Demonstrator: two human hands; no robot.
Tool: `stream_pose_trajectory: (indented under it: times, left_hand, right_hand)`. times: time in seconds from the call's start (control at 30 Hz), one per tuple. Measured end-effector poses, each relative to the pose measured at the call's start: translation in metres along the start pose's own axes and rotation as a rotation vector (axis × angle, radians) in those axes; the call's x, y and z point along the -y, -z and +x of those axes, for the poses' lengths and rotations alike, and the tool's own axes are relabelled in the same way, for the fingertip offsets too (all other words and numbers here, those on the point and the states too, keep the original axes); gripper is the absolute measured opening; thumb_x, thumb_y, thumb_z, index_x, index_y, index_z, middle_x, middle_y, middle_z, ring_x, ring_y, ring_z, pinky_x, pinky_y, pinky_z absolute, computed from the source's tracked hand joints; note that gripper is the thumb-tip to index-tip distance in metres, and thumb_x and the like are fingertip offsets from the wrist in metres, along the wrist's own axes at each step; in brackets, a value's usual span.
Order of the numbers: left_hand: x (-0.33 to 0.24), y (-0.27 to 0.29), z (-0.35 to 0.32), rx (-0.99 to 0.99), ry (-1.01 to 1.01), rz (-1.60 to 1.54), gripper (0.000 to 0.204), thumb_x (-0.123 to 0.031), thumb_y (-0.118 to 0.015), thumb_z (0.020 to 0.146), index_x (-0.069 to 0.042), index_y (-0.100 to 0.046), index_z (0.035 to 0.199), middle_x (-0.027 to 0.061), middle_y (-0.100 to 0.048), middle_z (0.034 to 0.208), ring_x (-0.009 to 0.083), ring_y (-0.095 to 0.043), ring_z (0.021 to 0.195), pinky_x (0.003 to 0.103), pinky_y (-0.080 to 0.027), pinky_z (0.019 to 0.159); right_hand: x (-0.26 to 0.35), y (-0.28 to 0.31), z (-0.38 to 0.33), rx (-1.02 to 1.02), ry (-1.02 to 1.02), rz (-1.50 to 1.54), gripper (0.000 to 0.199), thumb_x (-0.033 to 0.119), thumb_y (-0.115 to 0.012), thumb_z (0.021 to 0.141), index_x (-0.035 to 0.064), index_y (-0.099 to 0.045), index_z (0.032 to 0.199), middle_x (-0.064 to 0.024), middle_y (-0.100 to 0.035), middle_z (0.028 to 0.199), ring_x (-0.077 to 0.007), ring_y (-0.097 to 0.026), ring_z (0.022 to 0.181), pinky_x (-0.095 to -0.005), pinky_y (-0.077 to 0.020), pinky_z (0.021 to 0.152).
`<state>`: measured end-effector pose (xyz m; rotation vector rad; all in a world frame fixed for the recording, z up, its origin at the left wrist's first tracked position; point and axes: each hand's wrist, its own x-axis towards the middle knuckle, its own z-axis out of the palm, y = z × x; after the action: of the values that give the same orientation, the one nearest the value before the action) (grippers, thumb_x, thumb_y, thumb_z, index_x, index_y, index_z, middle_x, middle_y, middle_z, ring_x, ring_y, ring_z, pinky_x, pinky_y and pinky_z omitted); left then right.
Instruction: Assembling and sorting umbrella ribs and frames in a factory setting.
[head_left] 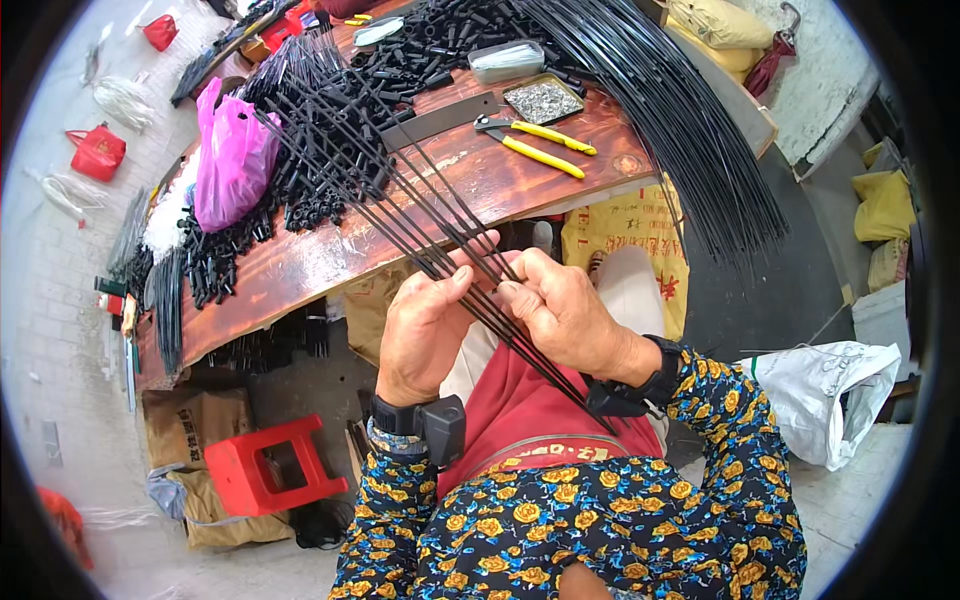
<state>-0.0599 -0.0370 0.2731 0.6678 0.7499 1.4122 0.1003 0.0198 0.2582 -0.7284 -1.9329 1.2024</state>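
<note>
A loose bundle of thin black rods [428, 254] slants across my lap, its far ends fanned out over the table's front edge. My left hand [425, 325] is closed round the bundle, thumb on the near side and fingers partly hidden behind the rods. With thumb and forefinger pressed together, my right hand [575, 312] pinches rods from the same bundle, close beside the left. Short black tube-like pieces [330, 165] lie heaped on the table under the rods' far ends. The near ends pass below my right wrist.
On the brown wooden table [300, 270] lie yellow-handled cutters [545, 147], a tray of small metal pieces [543, 100], a clear plastic box [506, 62] and a pink bag [235, 155]. Long black rods [680, 120] overhang the right edge. A red stool [275, 465] stands lower left, a white sack [825, 395] right.
</note>
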Motion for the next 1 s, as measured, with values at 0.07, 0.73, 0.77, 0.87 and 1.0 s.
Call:
stream_pose_trajectory:
  times: [0.07, 0.73, 0.77, 0.87, 1.0]
  left_hand:
    - [0.001, 0.002, 0.003, 0.014, 0.01, -0.018, 0.043, -0.017, -0.052, 0.094, 0.006, -0.047, 0.131, 0.0203, -0.059, 0.122, 0.0261, -0.059, 0.111, 0.042, -0.045, 0.098]
    - [-0.077, -0.031, 0.044, 0.057, 0.001, -0.034, 0.046, -0.022, -0.048, 0.097, 0.004, -0.04, 0.133, 0.0304, -0.053, 0.125, 0.044, -0.051, 0.12, 0.054, -0.043, 0.101]
    - [-0.08, -0.037, 0.043, 0.016, -0.007, 0.02, 0.043, -0.025, -0.047, 0.099, 0.005, -0.043, 0.129, 0.0285, -0.058, 0.119, 0.0411, -0.056, 0.114, 0.051, -0.048, 0.096]
    - [-0.094, -0.061, 0.039, 0.0, -0.029, 0.164, 0.041, -0.021, -0.05, 0.098, 0.006, -0.044, 0.128, 0.0272, -0.061, 0.112, 0.0392, -0.061, 0.107, 0.048, -0.052, 0.092]
    - [-0.118, -0.065, 0.043, 0.089, -0.041, 0.274, 0.04, -0.018, -0.051, 0.097, 0.007, -0.044, 0.128, 0.0271, -0.062, 0.112, 0.0377, -0.063, 0.105, 0.048, -0.052, 0.093]
  right_hand:
    - [0.0, -0.003, -0.002, -0.022, 0.055, -0.009, 0.015, 0.015, -0.052, 0.095, 0.0007, -0.051, 0.091, -0.0163, -0.06, 0.064, -0.0291, -0.065, 0.061, -0.0393, -0.048, 0.056]
    - [0.015, 0.03, -0.009, 0.455, -0.29, 0.805, 0.037, 0.023, -0.048, 0.101, -0.0006, -0.047, 0.129, -0.0067, -0.062, 0.076, -0.0051, -0.052, 0.049, -0.0171, -0.0413, 0.047]
    - [0.019, 0.026, -0.01, 0.386, -0.301, 0.805, 0.03, 0.021, -0.046, 0.101, 0.0037, -0.051, 0.124, -0.002, -0.058, 0.068, -0.0026, -0.044, 0.043, -0.0171, -0.0353, 0.04]
    - [0.035, 0.028, -0.01, 0.389, -0.273, 0.626, 0.028, 0.024, -0.042, 0.103, 0.0018, -0.051, 0.118, -0.0052, -0.06, 0.072, -0.005, -0.05, 0.05, -0.0178, -0.0402, 0.048]
    - [0.035, 0.017, 0.015, 0.281, 0.098, 0.324, 0.015, 0.012, -0.051, 0.095, 0.0003, -0.055, 0.103, -0.0053, -0.058, 0.07, -0.0138, -0.056, 0.059, -0.0297, -0.0461, 0.056]
